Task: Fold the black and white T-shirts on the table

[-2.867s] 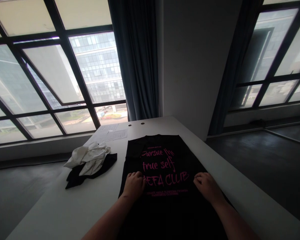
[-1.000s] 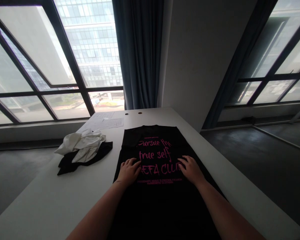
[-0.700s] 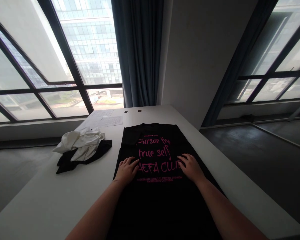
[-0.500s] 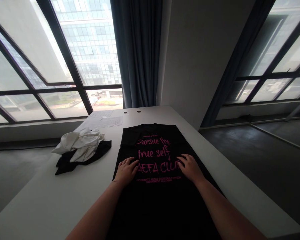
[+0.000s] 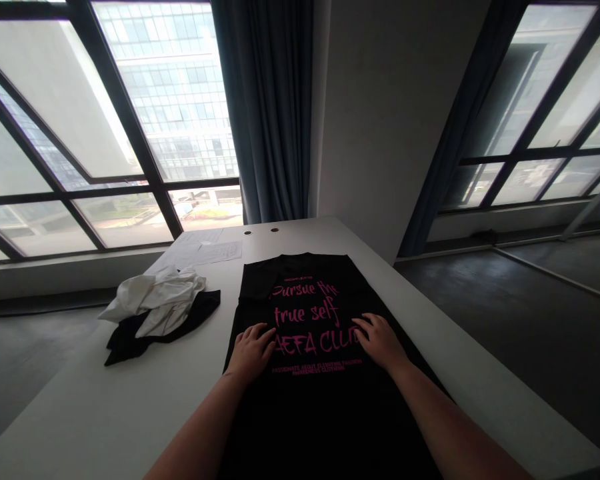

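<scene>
A black T-shirt [image 5: 320, 420] with pink lettering lies face up and flat on the white table [image 5: 115, 413], its neckline toward the far end. My left hand [image 5: 251, 350] rests on the left side of the print, fingers stretched out and slightly curved. On the right side, my right hand [image 5: 380, 341] lies over the end of the large bottom word, with its fingers apart. Neither hand grips the cloth. Part of the lettering is hidden beneath my fingers.
To the left sits a crumpled heap of white cloth [image 5: 157, 293] and black cloth [image 5: 190, 323]. Printed paper sheets [image 5: 219, 251] lie farther back, near two round holes in the tabletop. A blue curtain [image 5: 275, 120] and windows stand behind the table.
The camera view has shifted slightly, so the scene sits a little lower and farther left. Both hands stay at nearly the same places on the T-shirt.
</scene>
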`<state>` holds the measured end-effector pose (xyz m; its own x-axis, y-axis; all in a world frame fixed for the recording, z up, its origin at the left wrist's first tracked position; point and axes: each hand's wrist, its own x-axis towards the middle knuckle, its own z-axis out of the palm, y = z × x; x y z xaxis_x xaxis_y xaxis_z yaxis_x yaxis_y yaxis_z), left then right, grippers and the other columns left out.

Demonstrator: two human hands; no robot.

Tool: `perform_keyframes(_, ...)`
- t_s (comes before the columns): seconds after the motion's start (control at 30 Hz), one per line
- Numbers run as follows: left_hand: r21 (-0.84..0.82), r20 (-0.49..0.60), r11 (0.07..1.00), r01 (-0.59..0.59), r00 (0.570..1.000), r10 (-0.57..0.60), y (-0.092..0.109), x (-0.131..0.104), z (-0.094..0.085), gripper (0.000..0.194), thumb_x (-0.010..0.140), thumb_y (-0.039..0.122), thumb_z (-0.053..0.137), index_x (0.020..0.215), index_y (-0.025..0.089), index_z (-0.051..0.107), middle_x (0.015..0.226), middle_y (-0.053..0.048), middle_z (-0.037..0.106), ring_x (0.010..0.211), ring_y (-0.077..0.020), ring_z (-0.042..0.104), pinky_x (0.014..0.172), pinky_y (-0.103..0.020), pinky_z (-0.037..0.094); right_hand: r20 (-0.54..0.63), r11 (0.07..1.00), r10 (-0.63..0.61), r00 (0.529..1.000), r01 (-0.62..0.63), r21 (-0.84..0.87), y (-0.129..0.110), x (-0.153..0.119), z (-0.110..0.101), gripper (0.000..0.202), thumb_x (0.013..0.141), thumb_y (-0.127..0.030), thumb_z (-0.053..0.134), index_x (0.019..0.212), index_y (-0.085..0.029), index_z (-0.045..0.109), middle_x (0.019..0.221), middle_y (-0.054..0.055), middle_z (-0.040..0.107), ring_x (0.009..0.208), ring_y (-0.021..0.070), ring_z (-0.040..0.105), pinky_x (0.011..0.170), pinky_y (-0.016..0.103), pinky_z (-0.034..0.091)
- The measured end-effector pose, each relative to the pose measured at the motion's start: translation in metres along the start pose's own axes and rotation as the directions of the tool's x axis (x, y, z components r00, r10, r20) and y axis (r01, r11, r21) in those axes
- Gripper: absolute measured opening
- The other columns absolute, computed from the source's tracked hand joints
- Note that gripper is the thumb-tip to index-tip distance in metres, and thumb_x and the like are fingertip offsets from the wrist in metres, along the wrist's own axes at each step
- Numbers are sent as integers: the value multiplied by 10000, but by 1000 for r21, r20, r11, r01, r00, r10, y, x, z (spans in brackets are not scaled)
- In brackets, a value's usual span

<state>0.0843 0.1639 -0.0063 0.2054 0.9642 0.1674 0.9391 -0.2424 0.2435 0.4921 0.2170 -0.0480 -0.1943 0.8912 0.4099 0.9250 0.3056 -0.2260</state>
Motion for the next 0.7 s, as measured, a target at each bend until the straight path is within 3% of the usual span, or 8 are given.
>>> perform_keyframes(0.7, -8, 9, 999, -48, 999, 48, 2, -1, 0, 426, 1031, 454, 514, 1436, 396, 633, 1520, -50, 558, 1399, -305, 475, 1145, -512, 359, -17, 1000, -12, 1000, 12, 0, 0, 1, 1, 373, 972, -337, 545, 1244, -237, 780, 1267, 140, 663, 1201, 307, 591, 1079, 459, 478)
